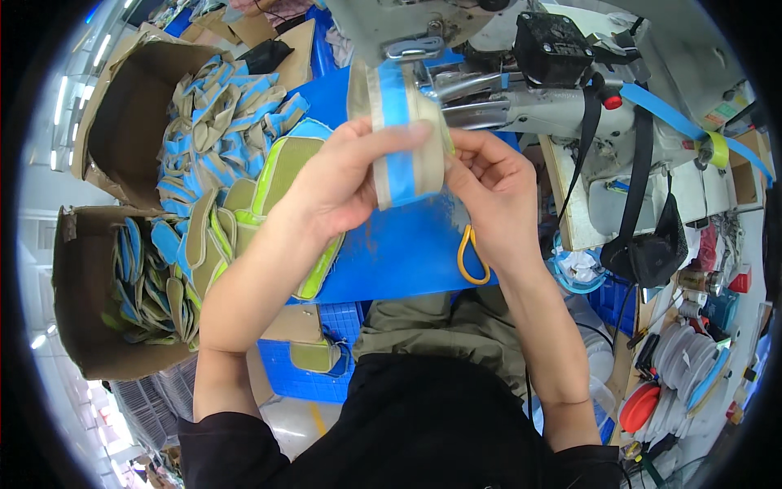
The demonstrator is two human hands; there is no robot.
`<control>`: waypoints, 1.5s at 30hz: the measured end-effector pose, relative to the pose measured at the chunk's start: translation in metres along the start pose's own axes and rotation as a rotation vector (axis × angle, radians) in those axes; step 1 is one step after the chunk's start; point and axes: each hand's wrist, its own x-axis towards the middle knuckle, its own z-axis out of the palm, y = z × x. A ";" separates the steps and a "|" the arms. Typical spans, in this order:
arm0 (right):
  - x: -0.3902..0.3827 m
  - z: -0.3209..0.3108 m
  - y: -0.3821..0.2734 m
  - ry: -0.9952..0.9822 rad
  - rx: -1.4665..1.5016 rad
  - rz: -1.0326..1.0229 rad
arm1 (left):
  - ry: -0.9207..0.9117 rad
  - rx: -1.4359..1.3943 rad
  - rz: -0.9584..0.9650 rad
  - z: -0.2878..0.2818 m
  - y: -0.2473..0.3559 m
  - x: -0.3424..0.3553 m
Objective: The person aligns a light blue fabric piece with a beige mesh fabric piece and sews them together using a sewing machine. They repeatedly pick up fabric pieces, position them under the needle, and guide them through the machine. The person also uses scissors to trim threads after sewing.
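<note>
A curved beige fabric band [397, 178] with a wide blue stripe hangs at the sewing machine's needle area, tilted toward me. My left hand [346, 167] grips it from the left, its thumb pressed over the stripe. On the band's right edge, my right hand [493, 179] pinches with thumb and forefinger; a bit of yellow-green shows at that edge, mostly hidden by the fingers. The presser foot part of the sewing machine [414, 47] is just above the band. Below my right hand, a yellow-orange scissor-like handle loop [465, 265] lies on the blue table [391, 261].
Left of my arm, green-edged sole-shaped pieces [285, 175] lie stacked. Beyond them are a cardboard box [122, 114] with many beige-and-blue bands and another box [90, 285] with sole pieces. Black straps [639, 163] and a blue tape [664, 110] hang at the right.
</note>
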 end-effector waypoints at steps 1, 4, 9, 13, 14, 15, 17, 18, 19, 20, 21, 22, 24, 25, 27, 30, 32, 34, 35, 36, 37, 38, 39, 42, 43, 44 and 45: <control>0.000 -0.001 0.002 0.003 -0.004 0.000 | -0.003 0.005 0.013 -0.001 -0.001 0.001; 0.000 -0.002 0.005 0.013 -0.066 -0.017 | 0.003 0.020 0.046 -0.002 -0.004 0.004; -0.003 0.000 0.006 0.021 -0.093 -0.043 | 0.071 0.058 0.060 0.004 -0.005 0.002; 0.004 0.004 0.005 0.032 -0.083 -0.054 | 0.098 0.074 0.079 0.004 -0.002 0.011; 0.007 0.006 0.005 0.055 -0.064 -0.050 | 0.099 0.075 0.073 0.005 0.000 0.013; 0.008 0.006 0.006 0.055 -0.060 -0.054 | 0.100 0.078 0.067 0.005 0.002 0.014; 0.011 0.007 0.008 0.057 -0.051 -0.060 | 0.098 0.080 0.082 0.004 0.003 0.016; 0.011 0.008 0.008 0.057 -0.050 -0.058 | 0.098 0.083 0.087 0.004 0.004 0.016; 0.012 0.008 0.007 0.058 -0.049 -0.056 | 0.100 0.084 0.092 0.003 0.004 0.017; 0.012 0.009 0.007 0.060 -0.048 -0.053 | 0.101 0.084 0.097 0.003 0.004 0.017; 0.012 0.009 0.007 0.060 -0.054 -0.057 | 0.100 0.087 0.101 0.003 0.005 0.018; 0.012 0.008 0.007 0.060 -0.061 -0.060 | 0.097 0.097 0.106 0.004 0.006 0.018; 0.011 0.009 0.007 0.073 -0.063 -0.071 | 0.093 0.119 0.110 0.005 0.007 0.019; 0.013 0.010 0.006 0.086 -0.059 -0.078 | 0.081 0.118 0.115 0.003 0.007 0.019; 0.014 0.012 0.006 0.104 -0.043 -0.090 | 0.050 0.122 0.122 -0.001 0.009 0.021; 0.015 0.012 0.011 0.117 -0.036 -0.115 | 0.041 0.161 0.168 0.002 0.007 0.011; 0.015 0.011 0.017 0.129 -0.072 -0.141 | 0.036 0.226 0.234 -0.001 0.005 0.008; 0.013 0.011 0.023 0.164 -0.136 -0.191 | 0.035 0.289 0.277 -0.005 0.004 0.006; 0.013 0.011 0.026 0.182 -0.168 -0.214 | 0.036 0.316 0.288 -0.006 0.004 0.006; 0.012 0.010 0.028 0.186 -0.225 -0.270 | 0.038 0.339 0.299 -0.008 0.004 0.006; 0.012 0.009 0.029 0.191 -0.283 -0.325 | 0.025 0.343 0.279 -0.009 0.005 0.006; 0.012 0.008 0.031 0.195 -0.342 -0.378 | 0.014 0.345 0.259 -0.011 0.007 0.007; 0.012 0.007 0.031 0.196 -0.385 -0.430 | 0.003 0.341 0.245 -0.012 0.009 0.007; 0.011 0.005 0.033 0.198 -0.493 -0.554 | -0.030 0.321 0.225 -0.014 0.013 0.009; 0.011 0.006 0.033 0.198 -0.513 -0.575 | -0.029 0.314 0.216 -0.013 0.013 0.009; 0.011 0.006 0.033 0.196 -0.533 -0.596 | -0.028 0.307 0.209 -0.012 0.013 0.009; 0.012 0.006 0.033 0.202 -0.559 -0.605 | -0.027 0.296 0.207 -0.011 0.013 0.009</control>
